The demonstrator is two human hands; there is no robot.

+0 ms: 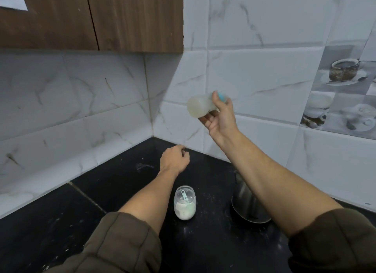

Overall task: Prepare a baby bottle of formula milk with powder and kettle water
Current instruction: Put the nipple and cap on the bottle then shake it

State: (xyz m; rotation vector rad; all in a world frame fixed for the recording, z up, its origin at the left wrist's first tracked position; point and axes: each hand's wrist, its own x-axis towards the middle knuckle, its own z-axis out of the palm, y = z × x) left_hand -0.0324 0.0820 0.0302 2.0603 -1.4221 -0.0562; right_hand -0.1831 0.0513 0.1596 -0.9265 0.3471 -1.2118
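White tiles go round the corner, and a black bench (61,222) sits under them. My right hand (218,118) is up high near the far wall. It wraps around the baby bottle (200,106), which lies on its side and looks blurry, with milky stuff inside. I think I am shaking it so the powder mixes in. My left hand (175,161) is low over the far bench, fingers curled in. I cannot tell if it pinches anything. The powder jar (184,204) stands open near me with its scoop (184,196) inside. The kettle (247,203) stands to its right, partly hidden under my right arm.
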